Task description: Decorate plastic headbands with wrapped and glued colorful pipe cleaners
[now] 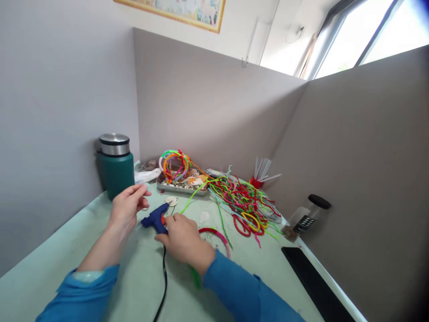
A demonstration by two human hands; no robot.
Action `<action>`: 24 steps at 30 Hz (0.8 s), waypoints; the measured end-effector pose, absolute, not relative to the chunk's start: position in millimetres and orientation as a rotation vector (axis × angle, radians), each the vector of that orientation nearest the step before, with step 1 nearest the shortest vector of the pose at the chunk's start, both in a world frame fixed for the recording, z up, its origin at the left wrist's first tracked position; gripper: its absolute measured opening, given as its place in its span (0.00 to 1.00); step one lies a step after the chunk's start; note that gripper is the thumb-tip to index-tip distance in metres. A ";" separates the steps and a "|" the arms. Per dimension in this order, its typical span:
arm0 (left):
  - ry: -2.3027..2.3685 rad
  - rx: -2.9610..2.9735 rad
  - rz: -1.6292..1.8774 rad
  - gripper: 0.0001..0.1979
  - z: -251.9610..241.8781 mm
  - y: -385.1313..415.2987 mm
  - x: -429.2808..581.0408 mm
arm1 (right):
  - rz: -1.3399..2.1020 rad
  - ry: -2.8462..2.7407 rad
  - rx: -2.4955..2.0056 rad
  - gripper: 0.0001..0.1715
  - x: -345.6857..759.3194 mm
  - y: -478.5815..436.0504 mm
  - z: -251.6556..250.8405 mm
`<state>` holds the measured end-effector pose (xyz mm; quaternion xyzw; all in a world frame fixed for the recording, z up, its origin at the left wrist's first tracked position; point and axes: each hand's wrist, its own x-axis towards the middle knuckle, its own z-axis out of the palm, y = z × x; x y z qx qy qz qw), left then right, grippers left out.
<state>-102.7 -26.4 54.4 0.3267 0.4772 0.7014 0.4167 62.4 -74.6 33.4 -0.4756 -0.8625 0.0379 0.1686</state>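
My right hand point(186, 241) is closed around the handle side of a blue hot glue gun point(157, 219), its fingers by the orange trigger. The gun lies low over the table, nozzle toward a pale shell-like piece point(171, 201). From its handle a black cord point(165, 273) runs down to the near edge. Left of the gun, my left hand point(129, 203) is raised with thumb and fingers pinched together; what they hold, if anything, is too small to make out. A ring wrapped in red and pink pipe cleaner point(221, 237) lies partly hidden behind my right hand and forearm.
A green flask point(116, 172) stands at the left. Behind are a metal tray point(182, 191) of shells with colourful rings point(174, 165), and heaped pipe cleaners point(241, 197). To the right are white sticks in a red holder point(256, 182), a tilted jar point(306, 219) and a black strip point(311, 281).
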 end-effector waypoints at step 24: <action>1.340 0.845 1.452 0.18 12.3 -13.8 -89.1 | 1.473 -1.199 -0.755 0.26 104.1 -72.2 0.3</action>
